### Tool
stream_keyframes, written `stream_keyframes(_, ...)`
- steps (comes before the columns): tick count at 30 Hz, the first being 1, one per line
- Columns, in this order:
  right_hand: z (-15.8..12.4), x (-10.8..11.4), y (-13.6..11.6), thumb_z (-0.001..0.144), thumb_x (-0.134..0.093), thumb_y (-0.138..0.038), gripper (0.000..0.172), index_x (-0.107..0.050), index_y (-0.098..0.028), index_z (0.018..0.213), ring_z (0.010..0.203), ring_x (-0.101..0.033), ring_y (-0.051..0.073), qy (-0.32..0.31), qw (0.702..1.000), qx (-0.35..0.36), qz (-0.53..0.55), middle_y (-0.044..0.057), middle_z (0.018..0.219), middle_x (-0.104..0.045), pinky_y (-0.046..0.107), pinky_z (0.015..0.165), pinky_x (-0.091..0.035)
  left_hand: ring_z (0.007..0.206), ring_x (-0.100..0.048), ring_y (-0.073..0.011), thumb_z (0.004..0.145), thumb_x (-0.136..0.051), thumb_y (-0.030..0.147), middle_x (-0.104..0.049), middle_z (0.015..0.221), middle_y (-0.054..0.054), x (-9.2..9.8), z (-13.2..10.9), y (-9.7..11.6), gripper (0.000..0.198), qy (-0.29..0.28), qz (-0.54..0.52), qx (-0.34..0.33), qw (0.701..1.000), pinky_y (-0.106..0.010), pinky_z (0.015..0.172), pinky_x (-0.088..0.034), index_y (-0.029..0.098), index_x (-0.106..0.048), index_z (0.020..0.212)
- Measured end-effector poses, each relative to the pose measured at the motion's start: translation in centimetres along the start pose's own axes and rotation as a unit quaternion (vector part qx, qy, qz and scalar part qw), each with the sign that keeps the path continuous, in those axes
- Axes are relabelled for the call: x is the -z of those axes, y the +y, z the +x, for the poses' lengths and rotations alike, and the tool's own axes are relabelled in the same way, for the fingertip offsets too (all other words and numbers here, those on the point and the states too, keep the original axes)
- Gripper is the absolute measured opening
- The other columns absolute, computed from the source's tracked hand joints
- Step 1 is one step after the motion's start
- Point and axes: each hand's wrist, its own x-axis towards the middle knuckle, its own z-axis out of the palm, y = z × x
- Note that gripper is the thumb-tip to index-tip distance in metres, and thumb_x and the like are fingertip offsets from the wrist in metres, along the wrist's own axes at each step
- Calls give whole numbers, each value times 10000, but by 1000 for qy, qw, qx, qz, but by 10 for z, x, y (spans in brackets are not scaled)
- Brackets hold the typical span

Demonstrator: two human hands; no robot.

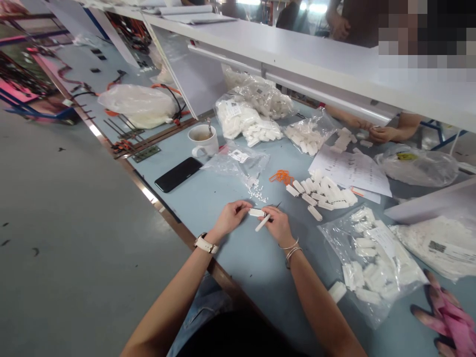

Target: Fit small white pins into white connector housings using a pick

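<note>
A small white plastic connector housing [256, 212] is held between my two hands just above the bench. The fingers of my left hand [233, 217] pinch together at its left end. My right hand [279, 227] is closed around a slim tool with a white handle [262, 223] and a thin dark tip, and its fingers also touch the housing's right end. Just beyond my hands lies a scatter of tiny white pieces [256, 191]. Orange plastic pieces [281, 177] sit in a small heap behind them. To the right is a loose pile of similar white housings [323, 192].
A mug [204, 141] with a spoon and a black phone [178, 174] stand at the left. Bags of white parts [249, 119] are at the back, another bag [375, 263] at right near a pink glove [446, 312]. A co-worker's hands [386, 133] show beneath the shelf [297, 54].
</note>
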Motion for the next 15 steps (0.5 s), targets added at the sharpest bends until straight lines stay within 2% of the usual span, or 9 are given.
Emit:
stream_keyframes(7, 1, -1, 2, 739, -668, -172, 193, -713, -197, 925, 918, -660, 197, 9, 1000, 5, 6, 64, 973, -720, 322, 862, -515, 623, -557, -136, 799, -517, 273, -690, 733, -33, 3, 4, 6, 206, -24, 62, -28, 997, -240, 607, -424, 145, -677, 784)
stream_keyframes(15, 3, -3, 2, 719, -698, -168, 206, -719, -208, 921, 921, -666, 201, 4, 1000, -13, 18, 59, 980, -722, 335, 876, -518, 643, -571, -139, 809, -499, 236, -701, 769, -32, 4, 8, 4, 198, -30, 106, -49, 993, -251, 643, -438, 161, -682, 813)
